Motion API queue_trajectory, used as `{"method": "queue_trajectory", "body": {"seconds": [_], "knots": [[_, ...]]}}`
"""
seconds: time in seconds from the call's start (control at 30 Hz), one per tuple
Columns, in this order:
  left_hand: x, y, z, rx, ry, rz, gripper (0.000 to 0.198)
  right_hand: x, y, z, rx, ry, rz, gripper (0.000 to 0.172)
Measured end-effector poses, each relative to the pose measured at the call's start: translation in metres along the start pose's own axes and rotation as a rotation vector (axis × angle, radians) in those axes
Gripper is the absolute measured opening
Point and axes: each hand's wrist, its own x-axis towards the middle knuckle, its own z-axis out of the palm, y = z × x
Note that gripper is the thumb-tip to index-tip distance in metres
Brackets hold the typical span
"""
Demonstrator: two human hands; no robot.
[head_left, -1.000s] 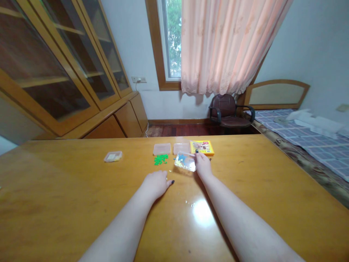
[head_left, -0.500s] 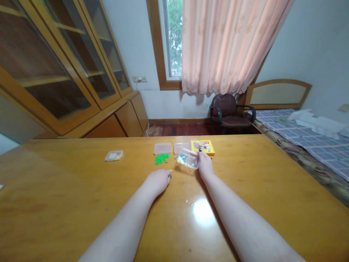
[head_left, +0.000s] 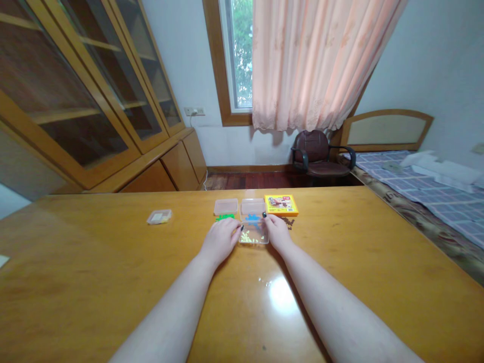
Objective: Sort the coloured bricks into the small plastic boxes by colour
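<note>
My left hand (head_left: 220, 241) and right hand (head_left: 277, 233) lay curled against opposite sides of a clear rectangular plastic box (head_left: 254, 242) of yellow and blue beads (head_left: 247, 238) on the yellow-brown wooden table (head_left: 113, 252); any grip could not be determined. Tilting risked spilling beads into the loose green beads (head_left: 225, 217) just beyond.

view: head-worn camera | origin: above and behind the left hand (head_left: 220, 241) and right hand (head_left: 278, 233) | facing: forward and down, over the hands, along the table (head_left: 94, 252) toward the window (head_left: 236, 55) | range: hands near, window far | shared: head view alone
</note>
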Motion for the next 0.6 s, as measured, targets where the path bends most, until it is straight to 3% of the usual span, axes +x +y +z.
{"method": "queue_trajectory", "body": {"seconds": [0.13,0.3,0.47,0.6], "knots": [[0.002,-0.008,0.011,-0.034,0.065,-0.044,0.028,0.003,-0.001,-0.002,0.107,0.123,0.066,0.032],[0.001,-0.012,0.022,0.091,-0.06,-0.097,0.034,0.009,-0.002,-0.007,0.205,0.275,0.133,0.029],[-0.003,-0.005,0.028,0.173,-0.205,-0.027,0.036,0.007,-0.006,-0.006,0.235,0.253,0.144,0.028],[-0.004,-0.004,0.023,0.188,-0.205,-0.017,0.031,0.006,-0.009,-0.005,0.265,0.24,0.142,0.026]]}}
